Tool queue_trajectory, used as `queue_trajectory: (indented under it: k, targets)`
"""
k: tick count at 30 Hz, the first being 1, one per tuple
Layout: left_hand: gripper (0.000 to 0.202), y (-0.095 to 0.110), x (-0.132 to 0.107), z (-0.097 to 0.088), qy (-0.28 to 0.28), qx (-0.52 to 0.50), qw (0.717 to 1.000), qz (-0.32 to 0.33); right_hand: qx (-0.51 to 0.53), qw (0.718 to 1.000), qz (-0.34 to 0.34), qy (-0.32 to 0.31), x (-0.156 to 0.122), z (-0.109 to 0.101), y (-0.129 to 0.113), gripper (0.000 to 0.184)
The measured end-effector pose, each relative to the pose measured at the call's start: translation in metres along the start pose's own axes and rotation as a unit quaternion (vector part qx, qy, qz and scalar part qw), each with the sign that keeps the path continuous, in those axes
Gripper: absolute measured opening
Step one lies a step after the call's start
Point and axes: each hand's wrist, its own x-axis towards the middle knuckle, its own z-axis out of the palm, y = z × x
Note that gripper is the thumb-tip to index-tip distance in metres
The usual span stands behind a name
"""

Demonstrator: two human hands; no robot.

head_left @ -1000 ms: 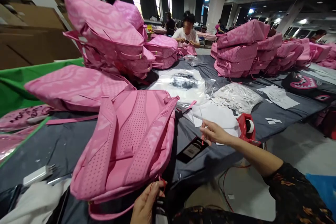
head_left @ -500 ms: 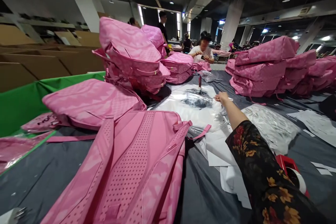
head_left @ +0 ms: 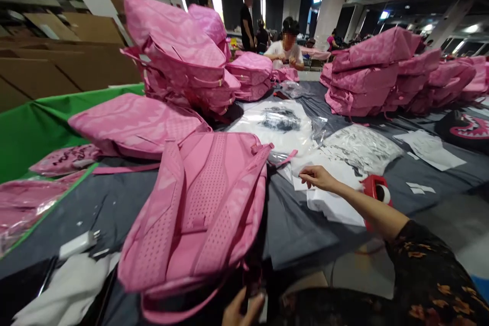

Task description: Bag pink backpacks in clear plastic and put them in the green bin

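Observation:
A pink backpack point(head_left: 206, 204) lies back-side up on the grey table cover point(head_left: 294, 229) in front of me, straps showing. My right hand point(head_left: 319, 178) reaches over the table just right of it, fingers pinched together on the top of a pile of white paper sheets point(head_left: 336, 206). My left hand point(head_left: 240, 310) shows only at the bottom edge, under the backpack's lower end. Its thumb and a finger curl round something dark that I cannot make out. A red tape dispenser point(head_left: 376, 189) stands beside my right forearm.
Clear plastic bags point(head_left: 278, 122) with printing lie behind the paper. Stacks of pink backpacks rise at the back left point(head_left: 179, 56) and back right point(head_left: 367, 76). A green cloth point(head_left: 34, 127) borders the left. A white charger point(head_left: 78, 243) lies near left. A seated person point(head_left: 284, 51) works opposite.
My right hand drew back from the far plastic bags to the paper pile near the tape dispenser. The view dropped, so my left hand shows again at the bottom edge.

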Motion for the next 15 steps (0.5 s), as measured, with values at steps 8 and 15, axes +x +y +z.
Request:
queue_trajectory:
  k: [8, 15]
  targets:
    - [0.052, -0.005, -0.014, -0.024, -0.054, 0.306, 0.944, 0.108, -0.237, 0.958, 0.109, 0.122, -0.130, -0.009, 0.067, 0.015]
    - [0.020, 0.043, -0.042, -0.063, 0.160, 0.336, 0.771, 0.517, -0.216, 0.936, 0.120, 0.250, -0.131, 0.013, 0.109, 0.021]
